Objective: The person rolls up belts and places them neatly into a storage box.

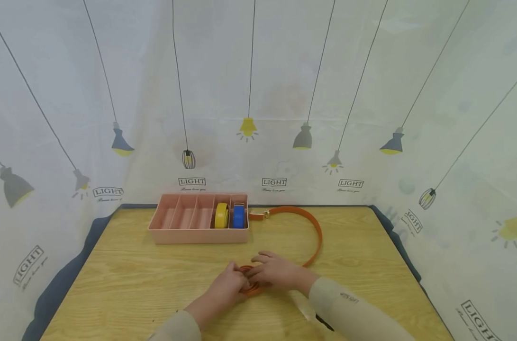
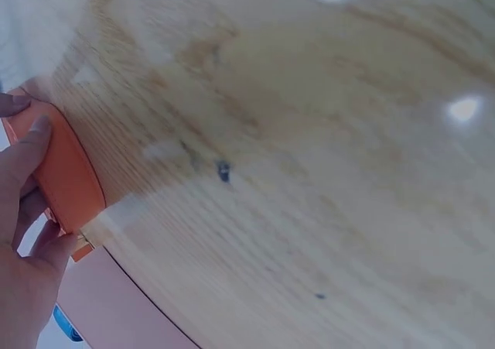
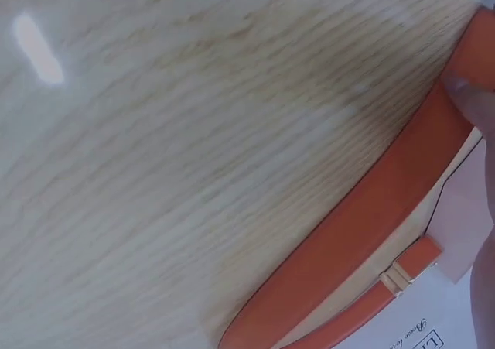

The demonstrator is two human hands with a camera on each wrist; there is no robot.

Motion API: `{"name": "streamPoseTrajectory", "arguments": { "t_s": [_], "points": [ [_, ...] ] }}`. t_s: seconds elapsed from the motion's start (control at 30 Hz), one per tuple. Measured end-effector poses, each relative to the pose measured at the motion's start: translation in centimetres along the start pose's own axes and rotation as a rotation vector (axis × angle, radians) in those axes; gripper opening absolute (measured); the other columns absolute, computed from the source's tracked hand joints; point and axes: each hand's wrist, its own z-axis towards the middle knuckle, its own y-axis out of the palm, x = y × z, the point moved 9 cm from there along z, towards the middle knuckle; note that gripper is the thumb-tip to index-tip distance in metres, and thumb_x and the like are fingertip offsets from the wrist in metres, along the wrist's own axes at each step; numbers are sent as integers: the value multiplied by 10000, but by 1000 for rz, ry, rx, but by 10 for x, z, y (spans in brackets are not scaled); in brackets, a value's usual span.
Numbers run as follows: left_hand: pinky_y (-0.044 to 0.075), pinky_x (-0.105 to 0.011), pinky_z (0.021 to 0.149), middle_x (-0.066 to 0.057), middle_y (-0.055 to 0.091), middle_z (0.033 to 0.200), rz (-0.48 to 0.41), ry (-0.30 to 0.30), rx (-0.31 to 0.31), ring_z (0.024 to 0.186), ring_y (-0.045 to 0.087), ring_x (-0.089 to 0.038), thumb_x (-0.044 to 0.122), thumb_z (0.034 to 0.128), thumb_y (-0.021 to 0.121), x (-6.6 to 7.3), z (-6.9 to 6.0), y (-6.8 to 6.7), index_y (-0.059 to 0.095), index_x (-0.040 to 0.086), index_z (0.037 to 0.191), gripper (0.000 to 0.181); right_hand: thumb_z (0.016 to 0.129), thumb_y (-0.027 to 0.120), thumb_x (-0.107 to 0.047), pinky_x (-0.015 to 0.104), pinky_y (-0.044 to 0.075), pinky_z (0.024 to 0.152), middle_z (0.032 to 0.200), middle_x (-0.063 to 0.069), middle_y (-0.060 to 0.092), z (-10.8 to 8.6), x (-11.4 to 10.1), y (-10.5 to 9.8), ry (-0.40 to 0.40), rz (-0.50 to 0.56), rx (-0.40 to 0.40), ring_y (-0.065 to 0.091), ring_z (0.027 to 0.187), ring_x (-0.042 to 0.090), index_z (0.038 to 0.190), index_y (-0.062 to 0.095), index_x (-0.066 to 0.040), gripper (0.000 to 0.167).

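Note:
An orange belt (image 1: 318, 232) stands on edge on the wooden table, partly wound into a coil. From that coil its free length curves out to the right and back to the gold buckle (image 1: 266, 214) beside the pink box. My left hand (image 1: 225, 288) grips the coil's left side; in the left wrist view, thumb and fingers lie around the orange roll (image 2: 66, 171). At the coil's right side, my right hand (image 1: 277, 272) holds the belt, and the right wrist view shows its thumb (image 3: 473, 101) against the strap. The hands partly hide the coil.
Near the back edge stands a pink divided box (image 1: 198, 236). A yellow rolled belt (image 1: 221, 217) and a blue rolled belt (image 1: 239, 218) sit in its two right-hand compartments. White curtains (image 1: 275, 156) printed with lamps enclose the table (image 1: 126, 274) at the back and sides.

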Motion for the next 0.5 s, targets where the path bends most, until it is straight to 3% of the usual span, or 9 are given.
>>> {"name": "streamPoseTrajectory", "arguments": {
  "t_s": [0.17, 0.27, 0.37, 0.5],
  "points": [
    [415, -337, 877, 222, 595, 716, -71, 54, -1, 884, 468, -117, 234, 755, 826, 3, -5, 3, 679, 240, 708, 155, 937, 628, -262, 415, 297, 1111, 1343, -181, 552, -1, -5, -2, -74, -72, -2, 446, 1308, 201, 1243, 668, -342, 318],
    [410, -314, 869, 228, 590, 716, -96, 79, -27, 912, 485, -120, 231, 776, 812, 5, -7, 4, 665, 242, 710, 162, 897, 655, -260, 365, 348, 1070, 1185, -210, 632, 2, -10, -8, -112, -123, 70, 514, 1186, 159, 1092, 731, -348, 227],
    [432, -289, 882, 212, 613, 775, -111, 66, -72, 987, 492, -132, 216, 790, 803, 3, -9, 7, 669, 248, 747, 144, 856, 672, -250, 302, 385, 1001, 991, -221, 658, 6, -14, -15, -115, -138, 138, 528, 1011, 106, 926, 756, -345, 145],
    [464, -298, 915, 150, 657, 903, -55, 91, -82, 1102, 489, -170, 233, 822, 779, 2, -13, 8, 655, 240, 800, 127, 837, 672, -246, 271, 395, 934, 879, -214, 640, 12, -15, -18, -91, -133, 152, 482, 874, 87, 850, 762, -344, 134]
  ]
}}
